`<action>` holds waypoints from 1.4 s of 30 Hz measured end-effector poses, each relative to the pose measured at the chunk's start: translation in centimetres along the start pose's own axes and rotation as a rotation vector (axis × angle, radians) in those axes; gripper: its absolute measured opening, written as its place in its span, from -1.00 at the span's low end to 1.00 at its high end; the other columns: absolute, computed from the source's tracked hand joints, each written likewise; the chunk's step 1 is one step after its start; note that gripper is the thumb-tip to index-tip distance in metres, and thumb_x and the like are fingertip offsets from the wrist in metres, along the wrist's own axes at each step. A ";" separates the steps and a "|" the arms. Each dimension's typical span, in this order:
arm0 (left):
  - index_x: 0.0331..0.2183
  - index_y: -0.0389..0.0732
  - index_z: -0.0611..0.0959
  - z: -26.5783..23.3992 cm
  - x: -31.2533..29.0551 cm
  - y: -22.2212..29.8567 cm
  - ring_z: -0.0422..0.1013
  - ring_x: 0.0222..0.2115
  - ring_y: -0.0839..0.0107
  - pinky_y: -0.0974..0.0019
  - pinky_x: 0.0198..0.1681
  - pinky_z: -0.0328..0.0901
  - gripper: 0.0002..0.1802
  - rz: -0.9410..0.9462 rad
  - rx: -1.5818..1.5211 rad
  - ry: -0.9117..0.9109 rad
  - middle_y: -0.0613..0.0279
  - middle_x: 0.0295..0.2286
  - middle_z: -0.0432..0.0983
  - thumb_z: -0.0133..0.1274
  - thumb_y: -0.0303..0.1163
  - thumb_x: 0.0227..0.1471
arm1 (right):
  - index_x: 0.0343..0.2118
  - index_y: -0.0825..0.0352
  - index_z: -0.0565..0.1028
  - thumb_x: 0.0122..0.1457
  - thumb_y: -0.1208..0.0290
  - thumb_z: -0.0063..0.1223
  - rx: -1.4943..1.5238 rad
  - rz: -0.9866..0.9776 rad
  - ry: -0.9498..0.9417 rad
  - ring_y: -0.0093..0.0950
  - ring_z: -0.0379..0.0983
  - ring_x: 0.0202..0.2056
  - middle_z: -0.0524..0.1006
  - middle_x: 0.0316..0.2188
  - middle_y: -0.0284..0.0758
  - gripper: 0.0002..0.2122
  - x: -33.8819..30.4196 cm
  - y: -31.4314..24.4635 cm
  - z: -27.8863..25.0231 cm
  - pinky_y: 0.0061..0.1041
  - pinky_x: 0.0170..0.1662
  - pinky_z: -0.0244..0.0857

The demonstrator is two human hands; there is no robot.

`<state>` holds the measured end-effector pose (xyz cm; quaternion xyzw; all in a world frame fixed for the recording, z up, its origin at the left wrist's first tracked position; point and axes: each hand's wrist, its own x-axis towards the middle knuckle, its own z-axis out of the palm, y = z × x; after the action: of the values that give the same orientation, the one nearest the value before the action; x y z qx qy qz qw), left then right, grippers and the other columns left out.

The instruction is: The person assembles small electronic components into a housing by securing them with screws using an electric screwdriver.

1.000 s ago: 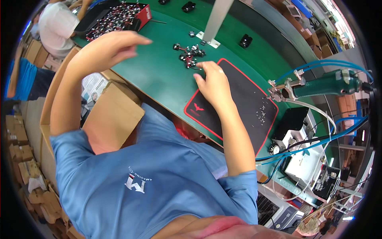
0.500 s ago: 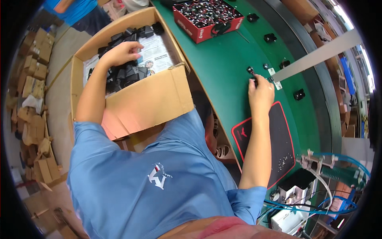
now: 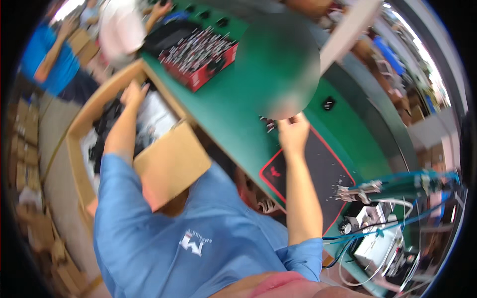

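My left hand (image 3: 133, 94) reaches into the far end of a cardboard box (image 3: 174, 159) at my left. Motion smears its fingers, so whether they hold anything is unclear. Black plastic pieces (image 3: 105, 116) lie beside that hand, on printed paper (image 3: 155, 113) inside the box. Over the green table, by the far edge of a red-edged black mat (image 3: 310, 174), my right hand (image 3: 294, 131) is closed in a pinch. A small dark part with shiny ends (image 3: 269, 123) shows at its fingertips. A round blurred patch covers the area just beyond this hand.
A red box (image 3: 196, 72) full of small black and silver parts stands on the green table (image 3: 218, 111). One black piece (image 3: 328, 103) lies to the right. Tubed equipment (image 3: 370, 228) stands at the near right. Other people (image 3: 54, 64) are at the far left.
The view has shifted and turned. My left hand has gone farther into the box, toward its far end. My right hand has come nearer the mat, away from the metal post.
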<state>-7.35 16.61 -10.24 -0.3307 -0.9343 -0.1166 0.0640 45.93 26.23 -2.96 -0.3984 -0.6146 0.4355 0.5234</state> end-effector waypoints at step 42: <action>0.05 -0.18 0.62 -6.1 -34.0 31.8 0.37 0.16 0.07 -0.12 0.36 0.17 -0.48 1.935 -0.815 -0.549 0.07 -0.15 0.47 0.00 -0.67 0.02 | -0.16 0.40 0.60 0.10 0.62 0.26 -0.919 -0.015 0.291 -0.14 0.55 -0.19 0.55 -0.19 -0.14 -0.78 -24.2 -2.4 -13.5 -0.27 -0.15 0.48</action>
<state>39.33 18.48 -5.48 -0.9385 -0.1510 -0.2403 -0.1969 62.47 4.24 -6.83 -0.6406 -0.6667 0.0549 0.3768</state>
